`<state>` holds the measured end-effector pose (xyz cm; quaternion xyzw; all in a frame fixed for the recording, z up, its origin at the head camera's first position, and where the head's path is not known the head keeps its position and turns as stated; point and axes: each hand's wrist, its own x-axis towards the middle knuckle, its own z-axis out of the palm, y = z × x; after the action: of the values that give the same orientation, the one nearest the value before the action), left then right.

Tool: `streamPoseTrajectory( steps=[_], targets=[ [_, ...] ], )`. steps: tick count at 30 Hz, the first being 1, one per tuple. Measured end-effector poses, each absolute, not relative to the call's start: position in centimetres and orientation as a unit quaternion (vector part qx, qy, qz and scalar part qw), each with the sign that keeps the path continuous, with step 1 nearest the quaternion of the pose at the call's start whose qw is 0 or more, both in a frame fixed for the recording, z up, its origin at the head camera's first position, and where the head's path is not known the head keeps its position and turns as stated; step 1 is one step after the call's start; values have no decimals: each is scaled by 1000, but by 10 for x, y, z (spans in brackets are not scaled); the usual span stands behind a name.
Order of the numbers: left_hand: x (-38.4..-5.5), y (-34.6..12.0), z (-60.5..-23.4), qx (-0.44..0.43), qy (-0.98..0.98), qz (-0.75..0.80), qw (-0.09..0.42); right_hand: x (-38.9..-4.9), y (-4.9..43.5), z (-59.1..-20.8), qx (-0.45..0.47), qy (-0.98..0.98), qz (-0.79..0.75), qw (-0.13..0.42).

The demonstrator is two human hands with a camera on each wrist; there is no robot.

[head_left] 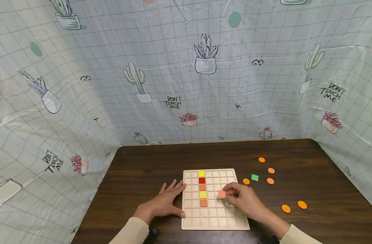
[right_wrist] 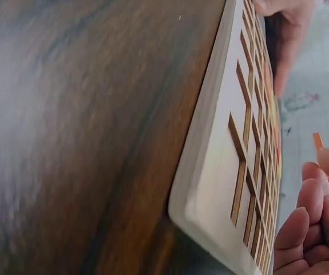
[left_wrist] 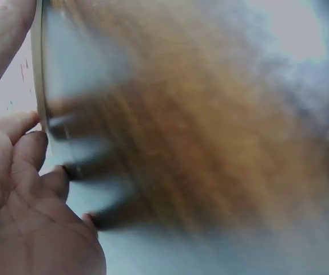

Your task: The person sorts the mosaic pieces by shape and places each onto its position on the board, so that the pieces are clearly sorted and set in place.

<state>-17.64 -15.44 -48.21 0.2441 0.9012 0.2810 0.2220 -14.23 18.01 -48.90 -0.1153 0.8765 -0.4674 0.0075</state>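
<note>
A pale wooden grid board [head_left: 212, 222] lies on the table, with a column of square tiles left of its middle: a yellow tile [head_left: 201, 174] at the far end, then a red tile [head_left: 202, 180], orange, yellow, and an orange tile [head_left: 203, 203] nearest. My right hand [head_left: 245, 200] pinches an orange square tile [head_left: 221, 194] over the board's right half; in the right wrist view this tile [right_wrist: 317, 140] stands out beyond the fingertips. Fingers spread, my left hand [head_left: 164, 202] rests against the board's left edge, thumb by the near corner. Blur fills much of the left wrist view.
Right of the board on the dark wooden table [head_left: 149, 162] lie a green square tile [head_left: 255, 177] and several orange round pieces, among them one disc [head_left: 246, 181] close to the board and another [head_left: 302, 204] farther right. A patterned curtain [head_left: 186, 84] surrounds the table's back and sides.
</note>
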Motion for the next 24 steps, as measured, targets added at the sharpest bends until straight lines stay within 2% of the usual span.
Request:
streamPoseTrajectory(
  steps=[24],
  targets=[
    [-172,-149,-480,271,924,185,195,-130,151,-497,-158,854,-495,39]
  ],
)
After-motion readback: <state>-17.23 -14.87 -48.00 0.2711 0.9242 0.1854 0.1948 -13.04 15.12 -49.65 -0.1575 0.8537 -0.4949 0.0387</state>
